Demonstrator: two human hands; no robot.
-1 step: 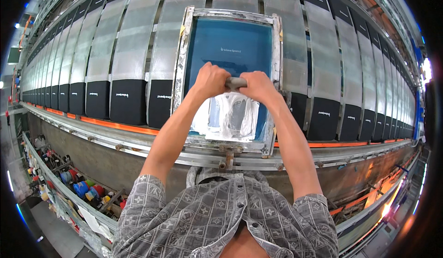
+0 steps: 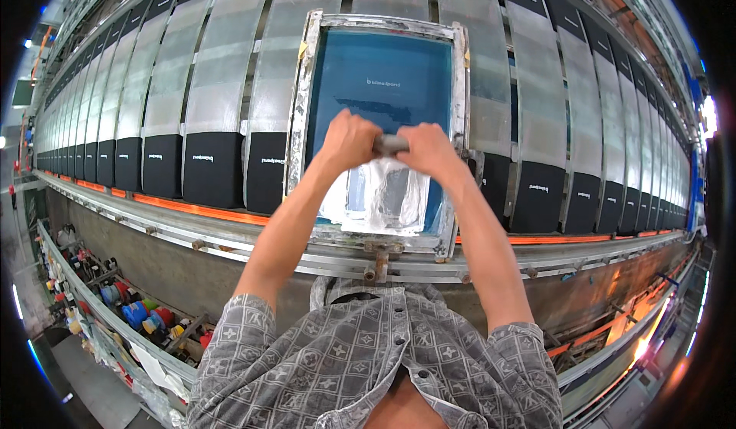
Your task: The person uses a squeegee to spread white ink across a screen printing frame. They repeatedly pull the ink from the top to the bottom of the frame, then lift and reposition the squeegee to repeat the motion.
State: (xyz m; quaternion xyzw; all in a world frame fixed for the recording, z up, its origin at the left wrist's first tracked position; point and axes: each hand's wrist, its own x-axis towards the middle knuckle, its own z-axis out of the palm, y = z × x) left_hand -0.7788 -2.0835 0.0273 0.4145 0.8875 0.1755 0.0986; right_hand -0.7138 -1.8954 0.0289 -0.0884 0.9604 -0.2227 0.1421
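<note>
My left hand (image 2: 350, 139) and my right hand (image 2: 428, 150) are both closed round the grey handle of a squeegee (image 2: 392, 144), one at each end. Beneath them lies a screen-printing frame (image 2: 387, 23) with a worn, ink-smeared metal rim and blue mesh (image 2: 383, 59). Thick white ink (image 2: 387, 207) covers the near part of the mesh, just on my side of the squeegee. A small pale printed mark and a darker patch show on the blue mesh beyond my hands. The squeegee's blade is hidden.
Long pallets (image 2: 217, 61) run side by side left and right, with black fabric pieces (image 2: 212, 170) on their ends. A metal rail (image 2: 207, 246) with an orange strip passes between me and them. At lower left, a shelf holds several colourful containers (image 2: 136, 314).
Both hands and the squeegee have shifted slightly toward me over the mesh. The frame stays in place.
</note>
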